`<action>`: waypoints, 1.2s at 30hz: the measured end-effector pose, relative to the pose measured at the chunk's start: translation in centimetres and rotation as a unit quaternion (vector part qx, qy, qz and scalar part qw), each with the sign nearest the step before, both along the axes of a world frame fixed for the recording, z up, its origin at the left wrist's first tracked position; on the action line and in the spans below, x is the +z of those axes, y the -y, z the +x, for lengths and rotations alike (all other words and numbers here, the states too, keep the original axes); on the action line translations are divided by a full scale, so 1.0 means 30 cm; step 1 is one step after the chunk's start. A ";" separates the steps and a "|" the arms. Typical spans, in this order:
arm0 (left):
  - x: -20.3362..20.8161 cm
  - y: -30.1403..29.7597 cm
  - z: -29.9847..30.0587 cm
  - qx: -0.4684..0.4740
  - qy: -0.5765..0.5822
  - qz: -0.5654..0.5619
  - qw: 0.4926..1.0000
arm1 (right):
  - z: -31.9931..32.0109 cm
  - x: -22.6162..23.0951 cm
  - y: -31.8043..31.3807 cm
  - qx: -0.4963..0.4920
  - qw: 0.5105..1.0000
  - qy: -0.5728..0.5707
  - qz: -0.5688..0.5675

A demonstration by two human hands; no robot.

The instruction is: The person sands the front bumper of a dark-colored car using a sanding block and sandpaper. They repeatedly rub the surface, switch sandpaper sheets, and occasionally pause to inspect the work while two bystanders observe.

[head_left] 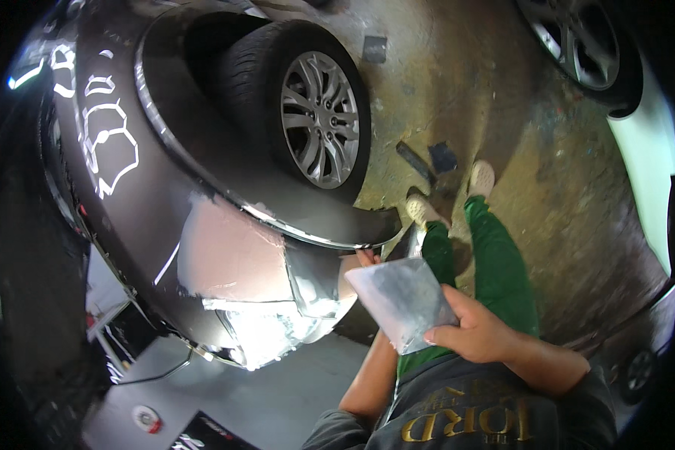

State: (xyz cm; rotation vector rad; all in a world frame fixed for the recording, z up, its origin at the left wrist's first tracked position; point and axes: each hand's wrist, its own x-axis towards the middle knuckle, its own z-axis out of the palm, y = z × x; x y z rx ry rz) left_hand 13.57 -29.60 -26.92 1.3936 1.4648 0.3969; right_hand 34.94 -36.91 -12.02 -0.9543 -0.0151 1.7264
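A flat, square grey sheet (pixel 402 300) is in my right hand (pixel 478 327), pinched at its right edge with the thumb on top. Its surface looks smudged, and one corner points toward the car. My left hand (pixel 368 257) is mostly hidden behind the sheet; only some outstretched fingertips show, by the lower corner of the dark car's fender (pixel 277 229). Whether they touch the panel I cannot tell. Beside them, a dull pinkish-beige patch (pixel 236 251) covers the bodywork above the brightly lit headlight (pixel 266 330).
The car's wheel (pixel 324 120) stands beyond the fender. On the stained floor lie a dark bar (pixel 415 161), a dark scrap (pixel 443 157) and a grey square (pixel 375 49), near my feet and further off. Another vehicle's wheel (pixel 585 41) is at the far right.
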 end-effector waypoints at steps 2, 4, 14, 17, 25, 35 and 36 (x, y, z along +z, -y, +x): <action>0.018 -0.035 -0.009 -0.035 0.033 0.063 0.997 | 0.085 0.025 0.014 -0.004 0.998 -0.048 -0.034; 0.093 -0.078 0.043 -0.098 -0.016 0.162 0.982 | 0.122 0.052 0.028 -0.016 0.998 -0.005 -0.060; 0.180 -0.222 0.081 -0.089 -0.023 0.184 0.979 | 0.199 0.097 -0.038 -0.107 0.988 -0.055 -0.096; 0.135 -0.211 0.073 -0.097 0.012 0.185 0.978 | 0.099 0.119 -0.109 -0.120 0.987 -0.053 -0.092; 0.171 -0.069 0.166 0.145 0.445 -0.203 0.860 | -0.286 0.050 -0.280 -0.076 0.949 0.307 -0.024; 0.347 -0.136 0.304 -0.130 -0.014 0.046 0.990 | -0.367 0.055 -0.480 -0.107 0.897 0.429 -0.016; 0.359 -0.140 0.302 -0.137 -0.021 0.027 0.990 | -0.367 0.059 -0.503 -0.121 0.916 0.379 -0.054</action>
